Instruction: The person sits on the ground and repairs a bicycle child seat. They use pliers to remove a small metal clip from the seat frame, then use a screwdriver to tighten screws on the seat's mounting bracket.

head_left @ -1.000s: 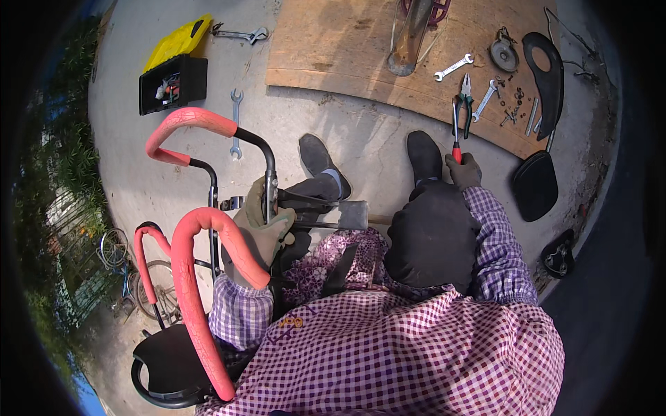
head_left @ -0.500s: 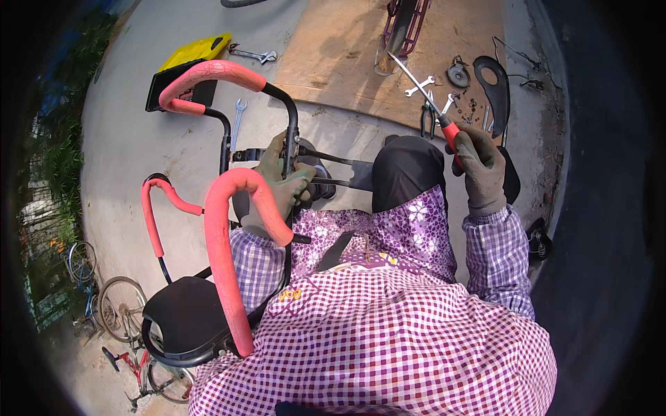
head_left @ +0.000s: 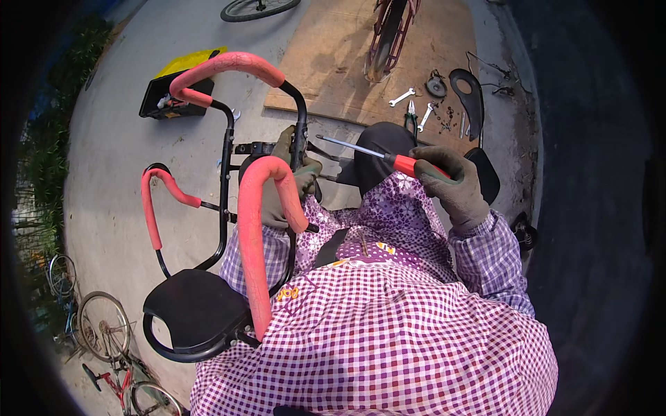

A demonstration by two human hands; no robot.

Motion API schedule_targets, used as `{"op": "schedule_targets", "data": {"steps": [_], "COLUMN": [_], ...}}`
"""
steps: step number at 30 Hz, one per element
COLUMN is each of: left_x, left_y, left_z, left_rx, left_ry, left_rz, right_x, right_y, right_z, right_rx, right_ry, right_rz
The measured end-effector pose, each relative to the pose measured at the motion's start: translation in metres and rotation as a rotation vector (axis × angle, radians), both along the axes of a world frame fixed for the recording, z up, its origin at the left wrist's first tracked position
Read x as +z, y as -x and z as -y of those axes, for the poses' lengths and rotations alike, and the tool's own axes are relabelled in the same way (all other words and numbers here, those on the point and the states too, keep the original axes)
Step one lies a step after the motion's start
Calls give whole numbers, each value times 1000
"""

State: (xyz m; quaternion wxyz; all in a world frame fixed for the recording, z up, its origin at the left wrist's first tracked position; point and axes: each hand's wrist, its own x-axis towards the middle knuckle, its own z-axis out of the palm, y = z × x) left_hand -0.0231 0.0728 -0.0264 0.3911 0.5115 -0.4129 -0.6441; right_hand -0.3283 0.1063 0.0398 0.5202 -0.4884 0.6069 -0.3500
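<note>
A child bicycle seat with a black metal frame [head_left: 227,163], coral foam-padded bars [head_left: 255,256] and a black seat pad [head_left: 198,305] leans against my left side and lap. My gloved left hand [head_left: 273,202] is closed around the frame's upright, partly hidden behind the padded bar. My gloved right hand [head_left: 454,186] grips a screwdriver [head_left: 406,165] by its red handle. Its shank points left toward the frame upright, with the tip a little to the right of it and apart from it.
On a wooden board [head_left: 326,76] ahead lie wrenches [head_left: 402,97], pliers [head_left: 411,116], a black chain guard [head_left: 468,97] and small hardware. A bicycle wheel [head_left: 388,41] stands there. A black-and-yellow toolbox [head_left: 156,100] sits far left; bicycles [head_left: 104,326] stand lower left.
My right hand has lowered the screwdriver and swung its tip down and left, toward the seat frame. My left hand keeps its hold. The view has shifted slightly.
</note>
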Motion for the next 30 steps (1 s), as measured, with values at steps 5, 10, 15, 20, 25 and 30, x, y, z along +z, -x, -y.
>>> {"op": "schedule_targets", "data": {"steps": [5, 10, 15, 20, 25, 30], "left_x": [-8, -12, -14, -13, -17, -25], "left_y": [-4, -12, -18, -19, -15, -12], "left_z": [-1, -4, -4, -4, -1, 1], "left_rx": [-21, -26, -19, -18, -28, -47], "left_ry": [-3, -15, -32, -42, -41, -42], "left_rz": [-23, -38, -49, -62, -75, -92], "right_x": [-4, -9, -12, -11, -14, -20], "right_y": [-5, -10, -5, -2, -5, -4], "right_z": [8, 17, 22, 22, 21, 23], "right_rx": [-6, 8, 16, 75, 71, 56], "right_ry": [2, 17, 10, 76, 92, 84], "right_rz": [-65, -50, -24, -37, -54, -48]}}
